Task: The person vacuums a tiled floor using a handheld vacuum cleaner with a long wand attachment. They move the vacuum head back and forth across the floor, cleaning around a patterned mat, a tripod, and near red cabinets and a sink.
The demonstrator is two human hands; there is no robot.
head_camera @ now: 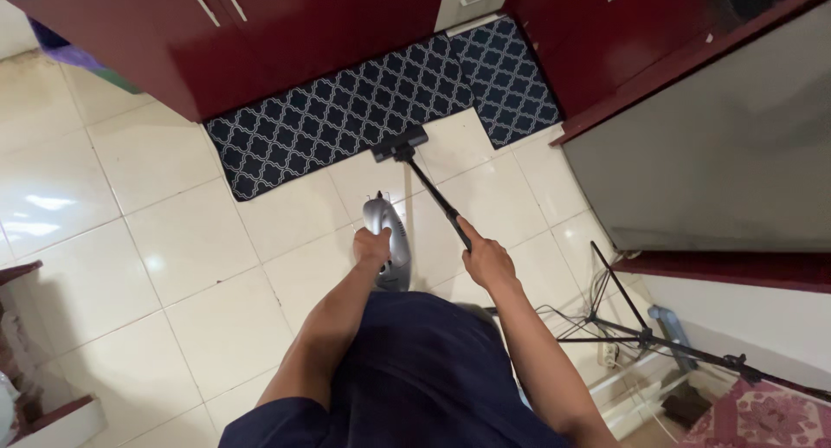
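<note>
The right hand (486, 259) is gripping the vacuum wand (437, 197), which is slanting up-left toward the floor nozzle (400, 142) at the patterned rug (346, 119), while the left hand (372, 247) is clasping the silver vacuum body (387, 227).

Bright, even indoor light; white glare patches on the glossy floor tiles (52, 210); wide-angle stretching toward edges; sharp focus.

Was floored in glossy cream tiles (182, 266) that caught patches of light. Had dark red cabinets (286, 32) along the far side, fronted by a navy patterned mat (346, 119). Held a grey countertop (718, 154) and a black tripod (640, 327) toward the right.
</note>
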